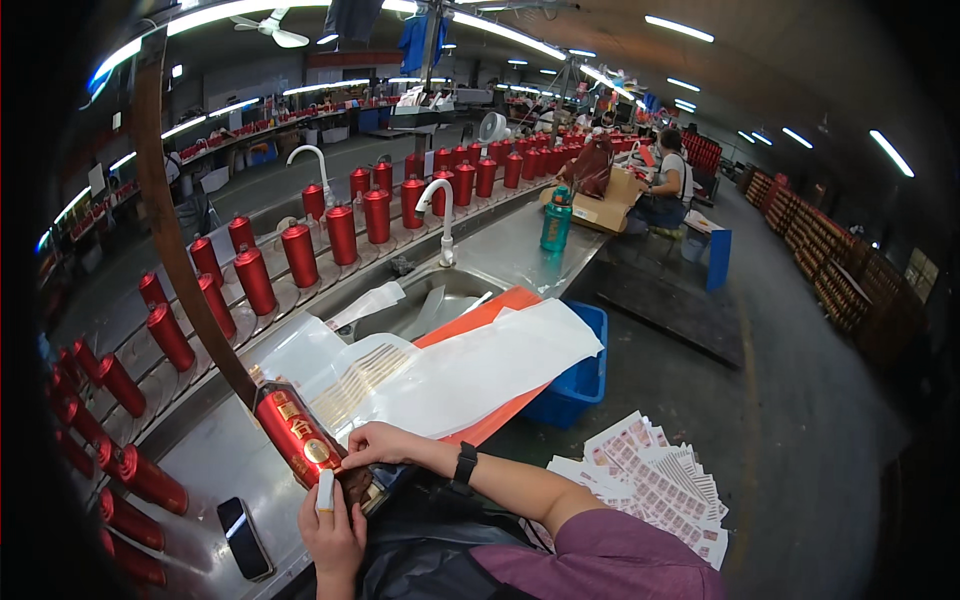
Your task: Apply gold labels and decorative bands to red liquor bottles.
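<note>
A shiny red bottle (290, 425) with gold lettering and a round gold emblem lies slanted at the bench edge, its neck pointing away from me. My left hand (335, 540) is closed on a small white block with a yellowish edge (325, 492), held against the bottle's near end. My right hand (385, 445), with a black band on the wrist, has its fingertips pinched together at the same end of the bottle; whatever they hold is too small to make out. A dark brown cloth or pad (356, 484) lies under that end.
Beside the bottle are a gold-striped label sheet (365, 380), white sheets (500, 355) and orange sheets (520, 298). A phone (245, 540) rests at left. Beyond are a sink (470, 285), white tap (445, 215), teal bottle (556, 220) and conveyor of red bottles (300, 255). A blue bin (590, 370) stands right.
</note>
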`<action>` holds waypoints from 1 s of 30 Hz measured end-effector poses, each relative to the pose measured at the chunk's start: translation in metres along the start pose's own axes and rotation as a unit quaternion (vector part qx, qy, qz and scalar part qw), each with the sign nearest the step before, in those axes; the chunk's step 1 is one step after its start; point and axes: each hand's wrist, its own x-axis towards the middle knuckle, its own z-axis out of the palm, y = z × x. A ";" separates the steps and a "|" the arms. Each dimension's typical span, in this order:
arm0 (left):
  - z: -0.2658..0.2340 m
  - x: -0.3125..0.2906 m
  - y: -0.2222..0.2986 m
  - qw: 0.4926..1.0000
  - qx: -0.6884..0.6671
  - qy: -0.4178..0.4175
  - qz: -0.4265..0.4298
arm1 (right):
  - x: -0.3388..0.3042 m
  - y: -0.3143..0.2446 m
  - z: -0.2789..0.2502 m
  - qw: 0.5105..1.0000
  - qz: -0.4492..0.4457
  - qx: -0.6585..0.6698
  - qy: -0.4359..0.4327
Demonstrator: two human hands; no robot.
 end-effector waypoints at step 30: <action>0.001 -0.035 -0.003 0.972 -0.153 0.067 -0.163 | 0.004 0.004 0.002 0.999 -0.029 -0.010 -0.010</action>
